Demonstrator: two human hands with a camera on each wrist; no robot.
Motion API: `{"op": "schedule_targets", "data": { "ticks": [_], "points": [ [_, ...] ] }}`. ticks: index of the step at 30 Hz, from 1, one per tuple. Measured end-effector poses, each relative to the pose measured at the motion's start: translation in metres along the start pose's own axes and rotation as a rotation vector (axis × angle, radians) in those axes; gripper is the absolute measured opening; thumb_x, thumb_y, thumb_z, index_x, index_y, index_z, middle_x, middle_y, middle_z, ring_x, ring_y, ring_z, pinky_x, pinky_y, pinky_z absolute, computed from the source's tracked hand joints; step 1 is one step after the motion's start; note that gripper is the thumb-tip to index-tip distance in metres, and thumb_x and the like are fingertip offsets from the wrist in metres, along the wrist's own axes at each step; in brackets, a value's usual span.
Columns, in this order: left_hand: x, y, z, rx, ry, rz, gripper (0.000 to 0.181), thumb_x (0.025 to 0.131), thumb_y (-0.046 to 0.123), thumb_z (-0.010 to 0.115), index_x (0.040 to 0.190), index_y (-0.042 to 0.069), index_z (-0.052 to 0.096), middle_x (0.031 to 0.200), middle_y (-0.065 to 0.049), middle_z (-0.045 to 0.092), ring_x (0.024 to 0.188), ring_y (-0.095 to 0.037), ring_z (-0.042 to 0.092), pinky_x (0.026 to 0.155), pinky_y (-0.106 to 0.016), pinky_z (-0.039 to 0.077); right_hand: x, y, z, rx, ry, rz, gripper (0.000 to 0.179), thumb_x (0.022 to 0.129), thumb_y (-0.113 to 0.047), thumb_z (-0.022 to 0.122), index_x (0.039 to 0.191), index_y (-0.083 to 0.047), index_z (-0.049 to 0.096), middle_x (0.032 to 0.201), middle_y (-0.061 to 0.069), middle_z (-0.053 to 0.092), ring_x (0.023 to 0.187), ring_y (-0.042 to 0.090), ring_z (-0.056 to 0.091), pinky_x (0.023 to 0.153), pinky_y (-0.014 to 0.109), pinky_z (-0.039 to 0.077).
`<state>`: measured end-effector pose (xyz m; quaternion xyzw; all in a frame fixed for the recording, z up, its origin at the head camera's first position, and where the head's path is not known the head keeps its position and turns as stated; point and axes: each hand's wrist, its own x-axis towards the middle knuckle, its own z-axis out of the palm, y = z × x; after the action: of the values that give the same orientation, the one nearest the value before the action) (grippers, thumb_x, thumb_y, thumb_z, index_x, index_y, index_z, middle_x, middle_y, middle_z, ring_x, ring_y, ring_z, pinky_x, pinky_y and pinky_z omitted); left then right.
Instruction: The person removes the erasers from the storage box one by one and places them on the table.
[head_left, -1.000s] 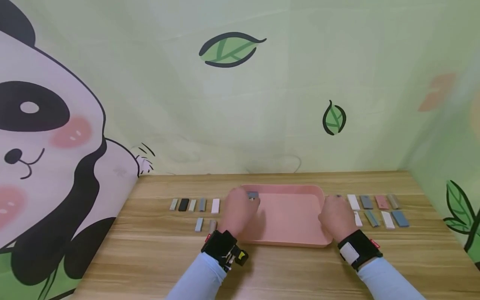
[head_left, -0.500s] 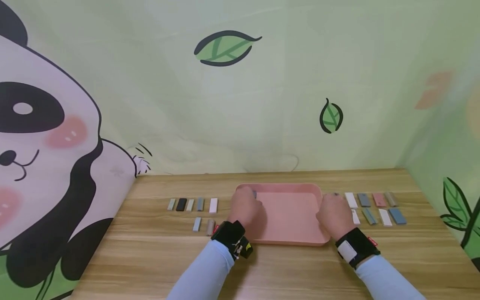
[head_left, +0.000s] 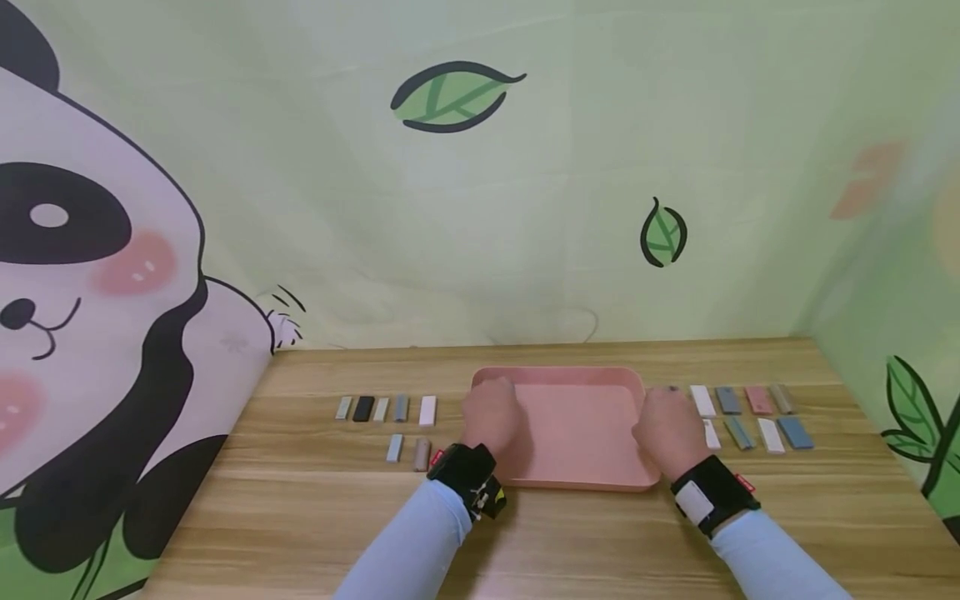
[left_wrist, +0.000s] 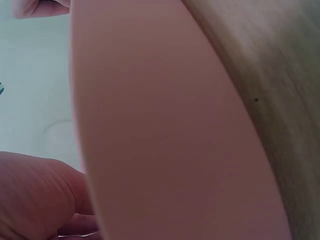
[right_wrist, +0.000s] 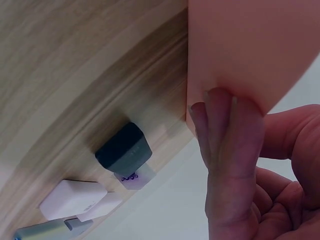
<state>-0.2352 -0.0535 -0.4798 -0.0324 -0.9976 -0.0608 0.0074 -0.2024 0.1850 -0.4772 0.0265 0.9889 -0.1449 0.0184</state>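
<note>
A shallow pink tray [head_left: 573, 487] lies on the wooden table in front of me. My left hand [head_left: 491, 414] holds its left side; in the left wrist view the hand [left_wrist: 37, 195] lies beside the rim, its fingertips partly hidden by the tray [left_wrist: 165, 120]. On the opposite side my right hand [head_left: 670, 431] grips the right rim. The right wrist view shows fingers [right_wrist: 225, 130] pressed along the outside of the tray wall [right_wrist: 250, 50], with the thumb round the other side. The tray floor that I can see is bare pink.
Several small flat blocks stand in rows left of the tray, among them a black block [head_left: 363, 408] and a white block [head_left: 427, 411]. More lie to its right, with a red block [head_left: 759, 400] and a blue block [head_left: 795, 433]. A printed cloth [head_left: 555, 275] rises behind the table.
My left hand has shifted a little right against the tray. A grey-blue piece seen by its fingers earlier is no longer visible. The right hand keeps its hold on the tray.
</note>
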Motion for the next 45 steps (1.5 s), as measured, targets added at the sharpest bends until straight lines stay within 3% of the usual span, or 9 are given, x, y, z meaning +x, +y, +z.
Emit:
{"op": "schedule_targets", "data": {
  "ticks": [8, 13, 16, 20, 23, 27, 31, 38, 45],
  "points": [
    [-0.011, -0.003, 0.002, 0.042, 0.05, 0.123, 0.017, 0.094, 0.017, 0.047, 0.083, 0.013, 0.059, 0.071, 0.0, 0.054, 0.066, -0.016, 0.055, 0.056, -0.034, 0.047, 0.0, 0.001, 0.001, 0.009, 0.012, -0.014, 0.02, 0.079, -0.014, 0.065, 0.081, 0.005, 0.059, 0.07, 0.011, 0.05, 0.064, 0.023, 0.05, 0.057, 0.037, 0.044],
    [-0.014, -0.009, 0.001, -0.106, 0.046, 0.155, 0.01, 0.092, 0.014, 0.05, 0.087, 0.011, 0.058, 0.076, 0.0, 0.055, 0.069, -0.014, 0.053, 0.062, -0.03, 0.046, 0.0, 0.001, 0.001, 0.012, 0.016, -0.017, 0.019, 0.079, -0.014, 0.064, 0.08, 0.004, 0.059, 0.069, 0.01, 0.05, 0.063, 0.023, 0.049, 0.055, 0.035, 0.043],
    [-0.018, -0.014, -0.001, -0.253, 0.015, 0.144, 0.01, 0.092, 0.011, 0.049, 0.09, 0.01, 0.059, 0.076, 0.001, 0.053, 0.067, -0.013, 0.051, 0.061, -0.028, 0.043, 0.0, 0.0, 0.001, 0.017, 0.006, -0.01, 0.02, 0.079, -0.014, 0.064, 0.083, 0.005, 0.059, 0.07, 0.011, 0.05, 0.064, 0.023, 0.049, 0.056, 0.036, 0.044],
    [-0.024, -0.021, -0.008, -0.392, -0.041, 0.105, 0.014, 0.091, 0.013, 0.051, 0.079, 0.01, 0.058, 0.066, 0.001, 0.043, 0.059, -0.016, 0.046, 0.054, -0.029, 0.037, -0.001, -0.001, -0.001, 0.019, -0.005, -0.004, 0.022, 0.08, -0.014, 0.065, 0.084, 0.006, 0.059, 0.071, 0.012, 0.051, 0.065, 0.024, 0.05, 0.057, 0.036, 0.044],
    [-0.028, -0.027, -0.015, -0.435, -0.056, 0.079, 0.018, 0.089, 0.017, 0.057, 0.073, 0.01, 0.057, 0.064, -0.001, 0.041, 0.056, -0.017, 0.045, 0.051, -0.029, 0.035, -0.001, -0.002, -0.002, 0.013, -0.005, -0.005, 0.022, 0.08, -0.015, 0.065, 0.084, 0.006, 0.059, 0.072, 0.012, 0.051, 0.065, 0.023, 0.05, 0.058, 0.037, 0.045],
    [-0.032, -0.038, -0.023, -0.465, -0.05, 0.035, 0.014, 0.088, 0.023, 0.062, 0.082, 0.011, 0.062, 0.072, -0.003, 0.05, 0.06, -0.018, 0.047, 0.053, -0.03, 0.038, -0.001, -0.002, -0.003, 0.01, -0.029, 0.012, 0.023, 0.081, -0.016, 0.065, 0.086, 0.006, 0.059, 0.073, 0.012, 0.051, 0.066, 0.023, 0.051, 0.058, 0.036, 0.045],
    [-0.034, -0.051, -0.029, -0.469, -0.008, 0.006, 0.01, 0.086, 0.021, 0.064, 0.084, 0.011, 0.065, 0.074, -0.001, 0.054, 0.063, -0.017, 0.049, 0.056, -0.029, 0.04, -0.002, -0.003, -0.003, 0.01, -0.047, 0.022, 0.023, 0.081, -0.016, 0.064, 0.087, 0.006, 0.059, 0.074, 0.012, 0.05, 0.065, 0.023, 0.05, 0.056, 0.034, 0.044],
    [-0.039, -0.081, -0.04, -0.534, 0.124, -0.02, 0.012, 0.083, 0.014, 0.064, 0.092, 0.006, 0.065, 0.078, -0.002, 0.056, 0.058, -0.013, 0.05, 0.049, -0.026, 0.042, -0.002, -0.003, -0.004, 0.012, -0.033, 0.01, 0.021, 0.081, -0.015, 0.064, 0.083, 0.006, 0.059, 0.072, 0.012, 0.049, 0.064, 0.023, 0.05, 0.056, 0.034, 0.043],
    [-0.047, -0.118, -0.051, -0.533, 0.241, -0.092, 0.018, 0.082, 0.011, 0.063, 0.098, 0.003, 0.066, 0.084, -0.003, 0.06, 0.07, -0.015, 0.054, 0.059, -0.029, 0.045, -0.002, -0.001, -0.004, 0.032, -0.008, -0.009, 0.019, 0.08, -0.013, 0.063, 0.079, 0.005, 0.058, 0.069, 0.011, 0.049, 0.062, 0.023, 0.05, 0.053, 0.034, 0.043]
  ]
}}
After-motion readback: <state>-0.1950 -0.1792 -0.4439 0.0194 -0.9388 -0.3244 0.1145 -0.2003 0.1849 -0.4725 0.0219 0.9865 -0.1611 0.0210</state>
